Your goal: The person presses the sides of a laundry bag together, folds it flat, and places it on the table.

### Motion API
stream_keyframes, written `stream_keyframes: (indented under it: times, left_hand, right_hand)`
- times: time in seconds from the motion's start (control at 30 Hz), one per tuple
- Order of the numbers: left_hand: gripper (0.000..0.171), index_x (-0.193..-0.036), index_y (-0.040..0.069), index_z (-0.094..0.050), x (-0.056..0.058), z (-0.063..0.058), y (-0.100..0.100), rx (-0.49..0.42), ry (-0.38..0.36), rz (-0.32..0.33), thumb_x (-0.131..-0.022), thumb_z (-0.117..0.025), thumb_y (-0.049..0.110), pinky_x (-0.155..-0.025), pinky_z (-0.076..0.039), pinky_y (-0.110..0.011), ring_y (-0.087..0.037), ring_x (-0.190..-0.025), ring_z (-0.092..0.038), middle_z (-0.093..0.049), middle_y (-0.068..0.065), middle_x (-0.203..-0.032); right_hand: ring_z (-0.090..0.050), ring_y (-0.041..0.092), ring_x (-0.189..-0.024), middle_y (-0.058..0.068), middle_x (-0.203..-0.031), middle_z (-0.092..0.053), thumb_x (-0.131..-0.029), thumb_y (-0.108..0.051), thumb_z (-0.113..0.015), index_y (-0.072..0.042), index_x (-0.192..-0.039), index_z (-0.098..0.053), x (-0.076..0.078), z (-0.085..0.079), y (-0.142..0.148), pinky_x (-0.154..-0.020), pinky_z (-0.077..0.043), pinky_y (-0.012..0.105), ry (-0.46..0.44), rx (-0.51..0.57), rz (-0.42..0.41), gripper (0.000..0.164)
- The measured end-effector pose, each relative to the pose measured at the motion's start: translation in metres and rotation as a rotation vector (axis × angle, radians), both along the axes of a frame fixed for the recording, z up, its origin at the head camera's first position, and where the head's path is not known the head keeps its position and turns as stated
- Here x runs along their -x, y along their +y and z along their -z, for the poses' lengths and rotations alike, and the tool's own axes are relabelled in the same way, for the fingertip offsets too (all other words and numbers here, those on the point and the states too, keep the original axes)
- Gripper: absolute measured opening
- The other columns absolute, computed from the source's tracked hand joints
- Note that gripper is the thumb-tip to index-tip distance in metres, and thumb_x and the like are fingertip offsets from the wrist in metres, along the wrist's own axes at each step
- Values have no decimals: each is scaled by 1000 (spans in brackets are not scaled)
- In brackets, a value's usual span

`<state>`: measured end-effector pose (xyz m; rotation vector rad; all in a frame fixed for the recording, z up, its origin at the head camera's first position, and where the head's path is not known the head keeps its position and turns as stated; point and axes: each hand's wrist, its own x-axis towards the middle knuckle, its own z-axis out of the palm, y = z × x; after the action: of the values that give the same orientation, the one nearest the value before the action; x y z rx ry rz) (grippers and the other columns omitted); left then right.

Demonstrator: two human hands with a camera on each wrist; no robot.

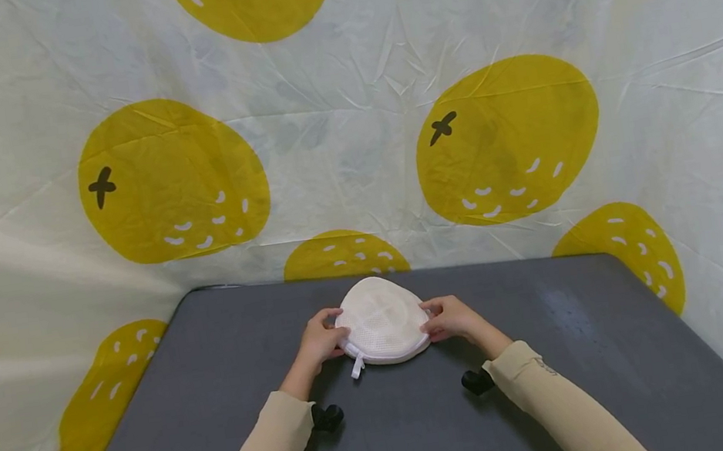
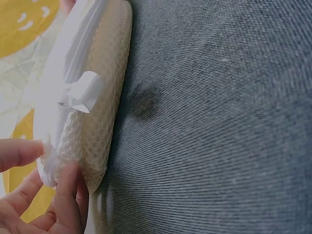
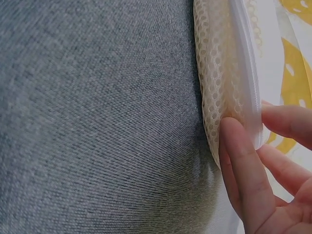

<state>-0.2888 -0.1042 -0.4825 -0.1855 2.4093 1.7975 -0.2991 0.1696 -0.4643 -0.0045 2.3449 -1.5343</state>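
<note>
A round white mesh pouch (image 1: 383,321) with a zipper seam lies on the grey fabric table (image 1: 569,397), near its far edge. My left hand (image 1: 319,341) grips its left rim; in the left wrist view thumb and fingers (image 2: 66,195) pinch the pouch (image 2: 92,117) edge near a white pull tab (image 2: 83,92). My right hand (image 1: 449,319) holds the right rim; in the right wrist view its thumb (image 3: 243,170) presses the mesh side of the pouch (image 3: 219,83) while the fingers lie over the top.
A white cloth backdrop with big yellow fruit prints (image 1: 506,141) hangs close behind and around the table. Black wrist camera mounts (image 1: 327,416) sit under both beige sleeves. Bare grey table surface stretches left, right and toward me.
</note>
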Motion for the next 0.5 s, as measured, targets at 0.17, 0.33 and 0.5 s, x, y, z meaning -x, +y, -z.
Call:
stream_keyframes:
  times: [0.17, 0.33, 0.5]
  left_hand:
    - [44, -135, 1, -62, 2, 1, 2, 25, -4, -2, -93, -72, 1, -67, -61, -37, -21, -72, -58, -56, -15, -94]
    - [44, -134, 1, -63, 3, 1, 2, 48, -12, -4, -91, -74, 1, -63, -60, -35, -21, -72, -59, -58, -16, -95]
    - [44, -134, 2, -64, 3, -1, 3, 59, -42, -13, -91, -74, 1, -62, -59, -34, -20, -69, -58, -58, -14, -94]
  right_hand:
    - [-67, 17, -66, 13, -88, -53, -87, 8, -74, 16, -141, -50, 1, 1, 2, -69, -62, 36, -1, -2, -8, 59]
    - [-66, 15, -66, 13, -89, -55, -88, 7, -74, 15, -141, -51, 2, 4, 2, -67, -62, 35, -16, 1, -6, 58]
    - [-67, 16, -66, 14, -88, -56, -88, 7, -75, 15, -140, -52, 2, 4, 3, -67, -62, 35, -17, -11, -7, 58]
